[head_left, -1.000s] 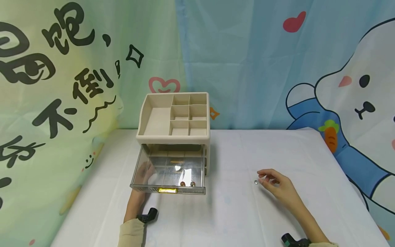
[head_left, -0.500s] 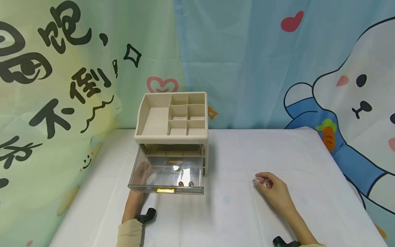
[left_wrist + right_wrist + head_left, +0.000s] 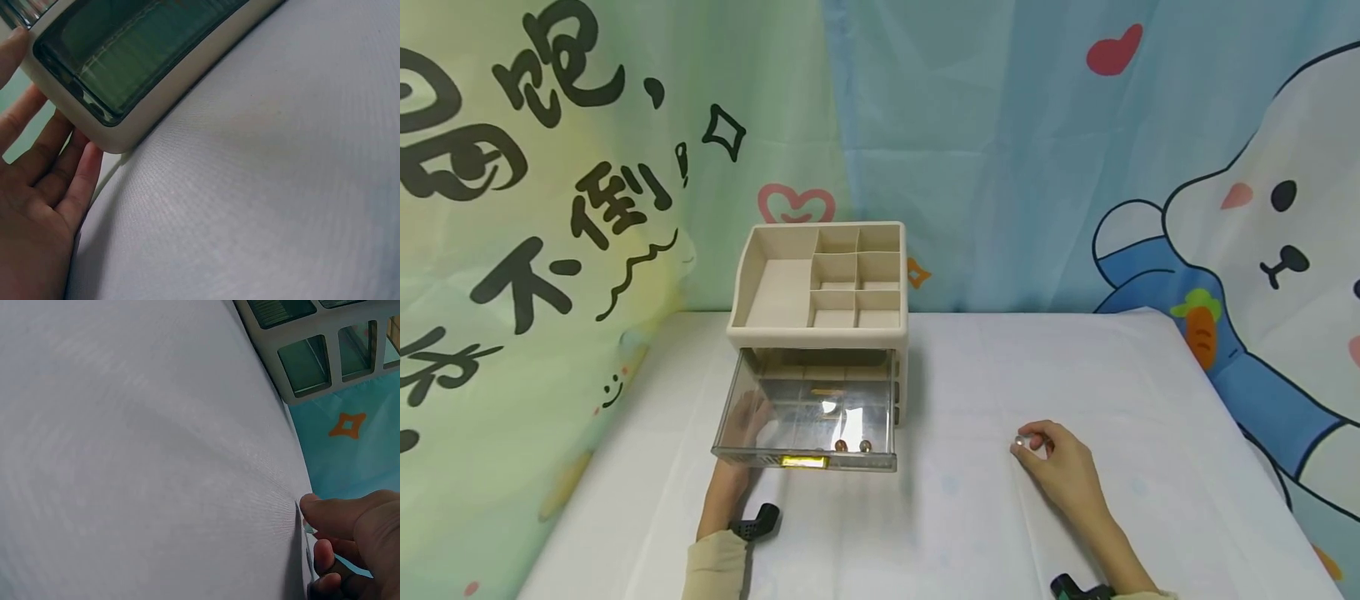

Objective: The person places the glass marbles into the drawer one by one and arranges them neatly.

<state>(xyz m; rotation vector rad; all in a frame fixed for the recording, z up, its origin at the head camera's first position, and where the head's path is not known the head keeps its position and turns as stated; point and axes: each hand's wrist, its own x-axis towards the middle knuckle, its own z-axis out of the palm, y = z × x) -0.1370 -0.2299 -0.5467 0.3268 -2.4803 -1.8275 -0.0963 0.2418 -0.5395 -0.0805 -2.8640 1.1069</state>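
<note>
A small clear marble (image 3: 1020, 441) is between the thumb and index fingertip of my right hand (image 3: 1060, 467), low over the white cloth at the right. In the right wrist view the thumb and fingers hide it. My left hand (image 3: 47, 181) holds the left side of a cream drawer organizer (image 3: 816, 337), thumb on its front frame and fingers along the side wall. In the head view that hand shows through the pulled-out clear drawer (image 3: 790, 421). Two marbles, a reddish-brown one (image 3: 840, 446) and a greyish one (image 3: 865, 447), lie near the drawer's front.
The organizer's top tray (image 3: 782, 296) has one large and several small compartments. A gold handle (image 3: 804, 462) is on the drawer front. White cloth (image 3: 970, 517) covers the table, and a printed curtain (image 3: 970, 167) hangs behind. Each wrist wears a black device (image 3: 756, 523).
My right hand has moved slightly left and brought its thumb and index finger together on the clear marble, which lay beside the fingertips before. The left hand keeps its place on the organizer.
</note>
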